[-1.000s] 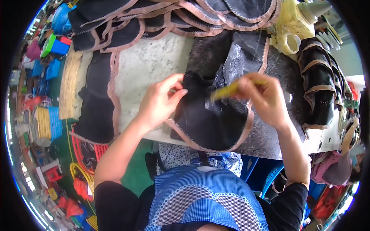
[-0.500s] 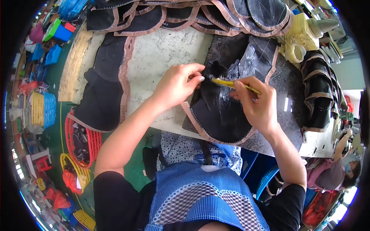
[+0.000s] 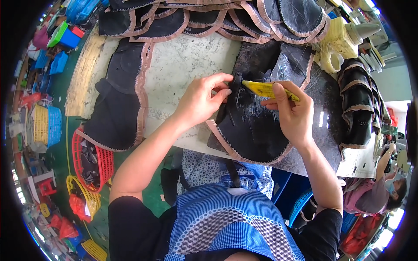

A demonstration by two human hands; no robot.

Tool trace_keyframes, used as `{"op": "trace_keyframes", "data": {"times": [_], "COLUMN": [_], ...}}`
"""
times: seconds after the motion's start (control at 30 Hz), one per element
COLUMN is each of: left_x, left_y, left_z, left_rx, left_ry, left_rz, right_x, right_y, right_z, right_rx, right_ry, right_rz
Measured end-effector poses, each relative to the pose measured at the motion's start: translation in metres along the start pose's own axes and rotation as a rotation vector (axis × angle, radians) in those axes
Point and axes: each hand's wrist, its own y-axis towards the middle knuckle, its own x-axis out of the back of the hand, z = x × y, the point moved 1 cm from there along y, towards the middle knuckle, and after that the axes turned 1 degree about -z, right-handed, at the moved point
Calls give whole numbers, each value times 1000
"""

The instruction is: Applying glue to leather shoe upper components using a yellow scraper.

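Since the earlier frame our two hands have drawn closer together over the dark workpiece, and the yellow tool has swung from pointing up-right to lying nearly level, its tip now aimed toward our left fingers.

We judge that we are in the middle of marking or scoring the black fabric piece (image 3: pixel 250 130), which lies flat at the near edge of the counter (image 3: pixel 183 65), on top of a shiny black sheet. Our left hand (image 3: pixel 202 102) pinches the upper edge of the piece, thumb and forefinger closed on a small fold; that grip is tight and holds only the fabric. Our right hand (image 3: pixel 294 115) has its grip closed around the yellow tool (image 3: pixel 267 89), thumb on top, the tip meeting the fabric just beside the left fingertips.

As we read it, the next move calls for keeping the fold taut with the left hand while the tool tip is drawn steadily along the edge, without letting the piece slide on the glossy sheet beneath.

It is a rounded, dark panel with a pinkish-tan trim (image 3: pixel 226 141) running along its lower curved border. Similar trimmed panels (image 3: pixel 117 104) lie to the left and in an overlapping row (image 3: pixel 209 17) across the far side of the counter.
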Motion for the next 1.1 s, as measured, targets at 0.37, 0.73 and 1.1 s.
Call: {"op": "trace_keyframes", "data": {"times": [0.37, 0.73, 1.1], "left_x": [0, 0, 4], "left_y": [0, 4, 9], "left_z": [1, 7, -5], "left_rx": [45, 78, -9], "left_ry": [-11, -64, 2], "left_rz": [28, 63, 89], "right_x": [23, 2, 56], "right_y": [-6, -25, -19], "right_z": [14, 16, 20], "right_rx": [-207, 26, -73], "right_ry": [-49, -131, -523], "right_rz": [458, 577, 675]}}
